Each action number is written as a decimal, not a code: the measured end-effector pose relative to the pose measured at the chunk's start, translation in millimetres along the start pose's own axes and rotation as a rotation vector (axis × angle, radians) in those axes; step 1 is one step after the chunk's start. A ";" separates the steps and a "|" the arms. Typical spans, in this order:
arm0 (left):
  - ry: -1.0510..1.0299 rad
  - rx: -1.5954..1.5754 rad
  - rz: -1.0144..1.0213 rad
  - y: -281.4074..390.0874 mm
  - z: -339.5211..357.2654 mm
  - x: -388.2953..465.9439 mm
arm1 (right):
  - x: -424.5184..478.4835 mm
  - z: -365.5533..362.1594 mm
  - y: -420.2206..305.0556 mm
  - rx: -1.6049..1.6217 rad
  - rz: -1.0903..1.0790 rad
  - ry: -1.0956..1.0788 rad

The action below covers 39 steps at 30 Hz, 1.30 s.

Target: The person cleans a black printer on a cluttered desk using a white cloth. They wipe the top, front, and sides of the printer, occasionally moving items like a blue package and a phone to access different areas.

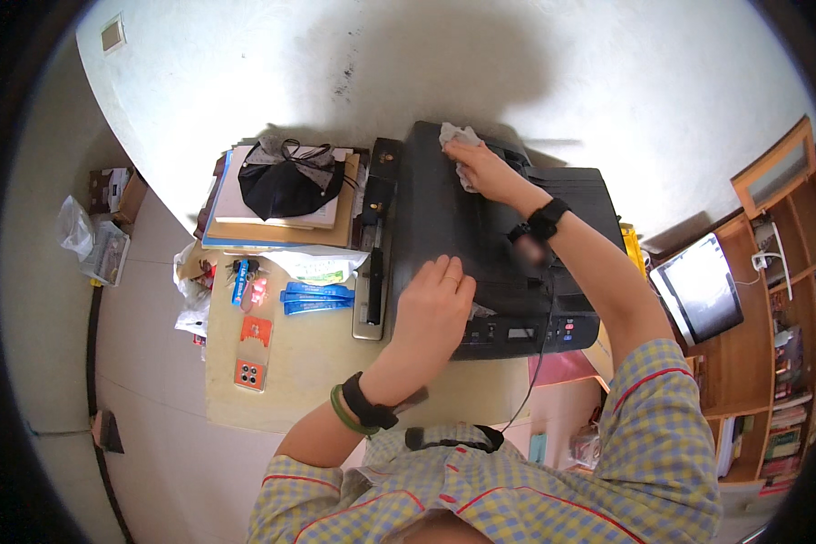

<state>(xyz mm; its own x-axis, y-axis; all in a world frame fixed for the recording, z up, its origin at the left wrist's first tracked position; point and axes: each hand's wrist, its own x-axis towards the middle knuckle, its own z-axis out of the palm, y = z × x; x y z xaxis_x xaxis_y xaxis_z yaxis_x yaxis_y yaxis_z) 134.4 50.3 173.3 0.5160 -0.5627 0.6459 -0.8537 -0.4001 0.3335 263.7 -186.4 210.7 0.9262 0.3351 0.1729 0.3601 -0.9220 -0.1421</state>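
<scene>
A black multifunction printer [428,224] stands on a pale tabletop in front of me, against the wall. At the printer's rear edge, my right hand [474,163] presses a crumpled white wipe [466,136] onto its top. My left hand [438,299] lies over the front left of the printer, back up and fingers bent, a ring on one finger. Its palm side is hidden. By its fingertips a small whitish patch shows on the printer. The control panel [522,333] with a small display and buttons faces me. A thin cable [537,370] hangs down across the printer's front.
Left of the printer are a black paper trimmer [375,292], blue sachets [316,299], keys [245,266] and an orange-backed phone [250,374]. A black cloth item [289,187] tops stacked papers [285,234]. A monitor [700,289] and bookshelf [741,387] stand right.
</scene>
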 end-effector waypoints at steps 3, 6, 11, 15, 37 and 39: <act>-0.008 0.021 -0.034 -4.5 -4.0 -2.7 | -27.6 -6.5 -37.5 0.216 -0.046 -0.070; -0.028 0.005 -0.022 -4.2 -8.3 -1.9 | -74.2 -2.6 -64.0 0.255 -0.219 -0.025; -0.053 -0.014 -0.045 -7.4 -8.3 -9.9 | -84.4 -22.0 -78.7 0.477 0.002 -0.177; -0.079 -0.105 -0.049 -5.4 -8.6 -2.1 | -87.8 4.2 -52.7 0.232 -0.210 0.088; -0.105 -0.208 -0.132 -6.9 -17.4 0.1 | -147.9 -27.9 -88.1 -0.018 -0.068 -0.077; -0.102 -0.209 -0.122 -6.9 -18.1 1.0 | -132.6 -15.2 -63.5 -0.146 -0.123 -0.036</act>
<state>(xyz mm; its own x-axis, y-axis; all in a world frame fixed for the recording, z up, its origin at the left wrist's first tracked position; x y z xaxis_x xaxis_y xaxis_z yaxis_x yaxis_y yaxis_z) 139.5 65.6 184.0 0.6112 -0.5941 0.5229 -0.7753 -0.3168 0.5464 116.3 -175.2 211.7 0.8804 0.4514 0.1450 0.4534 -0.8911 0.0209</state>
